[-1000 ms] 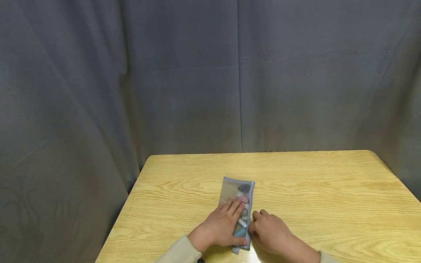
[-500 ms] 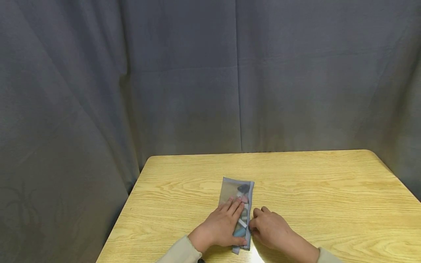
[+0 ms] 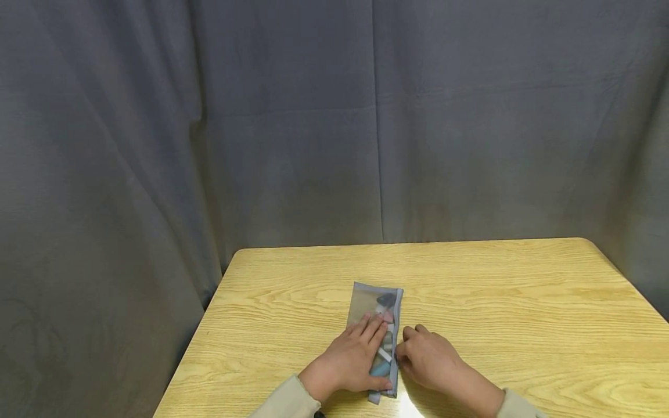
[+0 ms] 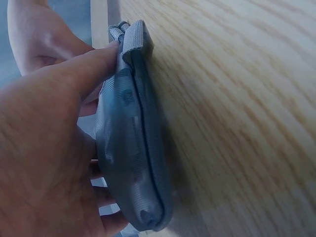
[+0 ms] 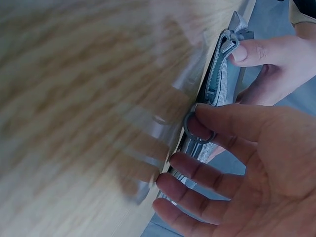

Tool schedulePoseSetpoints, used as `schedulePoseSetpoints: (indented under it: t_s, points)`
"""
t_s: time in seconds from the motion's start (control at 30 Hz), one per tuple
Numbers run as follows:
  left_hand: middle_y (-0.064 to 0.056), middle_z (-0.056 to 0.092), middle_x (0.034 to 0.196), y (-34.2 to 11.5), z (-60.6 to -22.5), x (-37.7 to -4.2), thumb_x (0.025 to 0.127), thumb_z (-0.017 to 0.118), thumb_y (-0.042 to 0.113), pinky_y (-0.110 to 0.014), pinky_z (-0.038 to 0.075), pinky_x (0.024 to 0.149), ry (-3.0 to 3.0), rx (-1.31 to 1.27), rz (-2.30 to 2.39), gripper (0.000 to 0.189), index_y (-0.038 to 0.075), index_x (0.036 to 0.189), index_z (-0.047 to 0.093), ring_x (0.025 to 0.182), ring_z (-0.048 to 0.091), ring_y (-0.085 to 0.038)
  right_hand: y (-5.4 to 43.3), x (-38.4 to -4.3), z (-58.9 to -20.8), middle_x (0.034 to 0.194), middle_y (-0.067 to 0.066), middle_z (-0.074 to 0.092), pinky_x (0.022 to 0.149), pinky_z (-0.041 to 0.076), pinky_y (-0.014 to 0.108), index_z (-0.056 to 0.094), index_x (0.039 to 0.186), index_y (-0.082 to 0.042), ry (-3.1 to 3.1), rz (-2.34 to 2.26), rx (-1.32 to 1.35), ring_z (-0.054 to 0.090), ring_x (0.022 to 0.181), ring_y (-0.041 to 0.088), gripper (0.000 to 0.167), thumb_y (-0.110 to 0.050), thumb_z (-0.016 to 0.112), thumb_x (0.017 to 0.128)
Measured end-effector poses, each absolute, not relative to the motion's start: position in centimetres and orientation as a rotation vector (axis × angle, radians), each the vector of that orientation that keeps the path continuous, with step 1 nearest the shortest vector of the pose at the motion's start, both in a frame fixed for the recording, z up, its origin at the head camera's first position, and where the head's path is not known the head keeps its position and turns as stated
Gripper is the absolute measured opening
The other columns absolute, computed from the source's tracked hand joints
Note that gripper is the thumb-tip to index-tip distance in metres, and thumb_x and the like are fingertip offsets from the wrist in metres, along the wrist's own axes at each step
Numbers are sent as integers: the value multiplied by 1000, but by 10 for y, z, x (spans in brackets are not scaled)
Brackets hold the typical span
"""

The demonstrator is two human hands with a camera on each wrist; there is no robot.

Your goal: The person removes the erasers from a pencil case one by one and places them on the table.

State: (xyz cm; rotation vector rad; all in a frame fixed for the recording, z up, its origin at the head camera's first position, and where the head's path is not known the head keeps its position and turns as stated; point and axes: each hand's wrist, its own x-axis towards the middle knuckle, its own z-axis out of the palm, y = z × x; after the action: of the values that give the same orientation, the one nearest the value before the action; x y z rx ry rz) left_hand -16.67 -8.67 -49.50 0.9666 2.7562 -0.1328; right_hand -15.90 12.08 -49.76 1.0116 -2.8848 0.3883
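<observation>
A flat grey mesh zipper pouch point(image 3: 363, 301) lies lengthwise on the table, with several small things of dark, pink, white, green and teal colour showing through it. My left hand point(image 3: 351, 357) presses on it, fingers straight and spread, the thumb at its near end. Along the pouch's right edge, my right hand point(image 3: 432, 359) pinches the zipper's ring pull point(image 5: 186, 129) between thumb and forefinger. The other right fingers are loosely bent. In the right wrist view the zipper teeth point(image 5: 211, 81) stand parted between the pull and my left thumb. A fabric tab point(image 4: 134, 38) sticks out at the near end.
The wooden table point(image 3: 522, 307) spreads around the pouch, its rounded far corners in view. Grey curtain point(image 3: 292, 128) hangs behind and to the left of it. Light glares off the tabletop near my right hand.
My right hand has slid a little way along the zipper edge, away from me, with the ring pull. The left hand and the pouch have stayed almost in place.
</observation>
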Motion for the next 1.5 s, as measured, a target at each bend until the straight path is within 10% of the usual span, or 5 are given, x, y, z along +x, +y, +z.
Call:
schedulePoseSetpoints:
  t_s: [1.5]
  points:
    - [-6,4,171,-87,-495,-165,89,45,80,-45,27,121,2732,966,-103,106,12,164,11,157,8,-28,122,-185,-494,75,-6,54,51,44,27,73,74,-22,-2946,338,869,49,66,12,14,-12,82,80]
